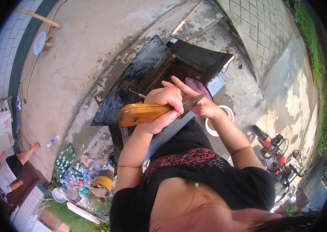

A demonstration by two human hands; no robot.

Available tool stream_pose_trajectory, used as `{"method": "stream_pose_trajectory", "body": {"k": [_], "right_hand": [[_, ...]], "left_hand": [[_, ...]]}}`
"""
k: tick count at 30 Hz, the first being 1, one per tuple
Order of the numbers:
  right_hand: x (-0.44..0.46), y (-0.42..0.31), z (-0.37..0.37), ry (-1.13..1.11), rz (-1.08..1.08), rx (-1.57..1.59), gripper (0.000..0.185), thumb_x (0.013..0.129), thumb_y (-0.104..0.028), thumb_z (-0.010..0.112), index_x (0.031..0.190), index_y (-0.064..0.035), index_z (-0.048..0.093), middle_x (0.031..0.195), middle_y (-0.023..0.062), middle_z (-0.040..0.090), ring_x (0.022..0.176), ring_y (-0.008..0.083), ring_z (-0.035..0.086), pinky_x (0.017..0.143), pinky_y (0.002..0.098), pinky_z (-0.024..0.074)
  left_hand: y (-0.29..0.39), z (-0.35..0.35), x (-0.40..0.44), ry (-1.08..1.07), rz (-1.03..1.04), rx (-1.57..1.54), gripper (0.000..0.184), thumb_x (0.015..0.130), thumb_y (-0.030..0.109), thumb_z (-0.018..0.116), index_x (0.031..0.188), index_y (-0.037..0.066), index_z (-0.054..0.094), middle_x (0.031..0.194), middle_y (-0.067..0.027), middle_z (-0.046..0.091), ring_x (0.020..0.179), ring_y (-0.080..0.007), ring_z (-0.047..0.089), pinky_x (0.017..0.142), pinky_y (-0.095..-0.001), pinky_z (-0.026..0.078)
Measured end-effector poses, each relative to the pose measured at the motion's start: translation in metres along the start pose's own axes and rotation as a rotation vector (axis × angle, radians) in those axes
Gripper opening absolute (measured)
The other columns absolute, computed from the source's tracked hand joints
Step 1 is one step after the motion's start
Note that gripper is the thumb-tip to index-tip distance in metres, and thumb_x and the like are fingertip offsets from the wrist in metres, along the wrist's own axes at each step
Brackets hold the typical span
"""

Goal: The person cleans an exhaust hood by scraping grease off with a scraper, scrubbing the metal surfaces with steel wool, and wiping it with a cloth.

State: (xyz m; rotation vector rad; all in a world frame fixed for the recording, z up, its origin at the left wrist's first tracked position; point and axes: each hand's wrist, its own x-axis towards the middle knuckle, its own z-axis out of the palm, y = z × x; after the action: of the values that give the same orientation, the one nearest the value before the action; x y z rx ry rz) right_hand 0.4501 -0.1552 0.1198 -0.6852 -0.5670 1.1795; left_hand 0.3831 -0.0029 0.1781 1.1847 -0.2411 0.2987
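Observation:
My left hand (162, 103) is closed around the yellow wooden handle (142, 114) of a tool with a short, worn metal blade (192, 103). The handle is flat with a hole near its end. My right hand (200, 101) lies against the blade's far side with its fingers stretched out, and the blade hides part of the palm. Below both hands stands a dark, box-like object with a rusty interior (179, 72) and a shiny black panel (132, 83). A purple cloth (199, 85) hangs beside my right hand. A thin metal rod (134, 92) sticks out near my left hand.
A white bucket (229, 112) stands beside my right forearm. Plastic bottles (82, 174) and a yellow-rimmed basket (103, 183) lie at lower left. Another person (11, 168) is at far left. Red bikes (277, 150) stand at right. A wooden stick (186, 18) lies on the concrete.

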Motion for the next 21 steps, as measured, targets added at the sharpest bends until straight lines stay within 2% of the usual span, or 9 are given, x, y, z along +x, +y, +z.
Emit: {"method": "stream_pose_trajectory", "body": {"k": [1,5,7,10,12,14,16,18,21], "right_hand": [[0.002,-0.006,0.002,-0.002,0.041,0.058,0.118,0.062,-0.053,0.074,0.144,-0.0154,-0.001,0.149,0.0151,0.005,0.137,0.0266,0.011,0.109,0.0422,0.0124],[0.003,0.001,-0.002,-0.006,0.013,0.142,0.128,0.053,-0.038,0.085,0.144,-0.0186,-0.002,0.149,0.0147,0.004,0.136,0.0264,0.014,0.110,0.0410,0.0113],[0.002,0.000,-0.008,-0.049,-0.011,-0.019,0.129,0.052,-0.038,0.086,0.144,-0.0184,-0.003,0.149,0.0145,0.004,0.136,0.0263,0.013,0.110,0.0407,0.0118],[-0.002,0.003,-0.017,-0.041,0.024,-0.158,0.131,0.050,-0.038,0.086,0.144,-0.0158,-0.002,0.148,0.0146,0.009,0.136,0.0245,0.015,0.109,0.0406,0.0150],[-0.009,0.006,-0.024,-0.046,0.086,-0.202,0.130,0.051,-0.037,0.086,0.144,-0.0134,0.000,0.147,0.0148,0.013,0.135,0.0234,0.017,0.109,0.0403,0.0163],[-0.023,0.011,-0.027,0.099,0.098,-0.182,0.112,0.062,-0.031,0.082,0.144,-0.0089,0.008,0.142,0.0135,0.026,0.132,0.0235,0.026,0.107,0.0388,0.0227],[-0.036,0.010,-0.036,0.281,0.155,-0.210,0.101,0.069,-0.027,0.078,0.143,-0.0075,0.012,0.139,0.0135,0.033,0.129,0.0246,0.032,0.105,0.0377,0.0263],[-0.043,0.012,-0.045,0.598,0.164,-0.550,0.077,0.077,-0.027,0.070,0.138,-0.0065,0.028,0.125,0.0157,0.049,0.120,0.0268,0.044,0.101,0.0376,0.0338],[-0.041,0.002,-0.056,0.523,0.300,-1.568,0.069,0.075,-0.040,0.066,0.129,-0.0037,0.041,0.117,0.0189,0.053,0.109,0.0308,0.050,0.099,0.0404,0.0332]], "left_hand": [[-0.001,0.005,-0.001,-0.008,-0.005,-0.036,0.016,0.075,0.019,0.060,0.071,0.005,0.052,0.057,-0.0029,0.051,0.051,-0.0126,0.043,0.055,-0.0281,0.032],[-0.002,0.006,-0.006,0.039,-0.012,-0.157,0.014,0.076,0.018,0.057,0.074,0.007,0.050,0.053,-0.0031,0.049,0.054,-0.0130,0.039,0.056,-0.0282,0.030],[-0.008,-0.002,-0.006,0.134,-0.006,-0.397,0.011,0.077,0.017,0.052,0.079,0.009,0.045,0.051,-0.0031,0.047,0.055,-0.0121,0.033,0.055,-0.0289,0.029],[-0.020,-0.027,-0.008,0.257,0.009,-0.664,0.014,0.079,0.018,0.049,0.086,0.006,0.047,0.059,-0.0051,0.048,0.060,-0.0134,0.044,0.062,-0.0274,0.034],[-0.028,-0.041,-0.013,0.438,-0.050,-0.488,0.018,0.078,0.020,0.050,0.090,0.006,0.049,0.078,-0.0098,0.053,0.075,-0.0164,0.050,0.072,-0.0281,0.039],[-0.035,-0.057,-0.017,0.456,-0.156,-0.152,0.020,0.084,0.016,0.049,0.098,0.003,0.051,0.105,-0.0101,0.051,0.094,-0.0154,0.049,0.084,-0.0270,0.038],[-0.053,-0.075,-0.028,0.482,-0.306,-0.075,0.017,0.088,0.013,0.050,0.102,0.003,0.053,0.100,-0.0054,0.053,0.089,-0.0102,0.050,0.078,-0.0237,0.040],[-0.073,-0.096,-0.043,0.505,-0.444,0.114,0.016,0.089,0.013,0.054,0.102,0.004,0.055,0.095,-0.0012,0.055,0.084,-0.0070,0.051,0.074,-0.0219,0.043],[-0.095,-0.108,-0.056,0.534,-0.546,0.309,0.016,0.088,0.016,0.058,0.101,0.006,0.058,0.096,-0.0002,0.057,0.087,-0.0085,0.054,0.076,-0.0246,0.046]]}}
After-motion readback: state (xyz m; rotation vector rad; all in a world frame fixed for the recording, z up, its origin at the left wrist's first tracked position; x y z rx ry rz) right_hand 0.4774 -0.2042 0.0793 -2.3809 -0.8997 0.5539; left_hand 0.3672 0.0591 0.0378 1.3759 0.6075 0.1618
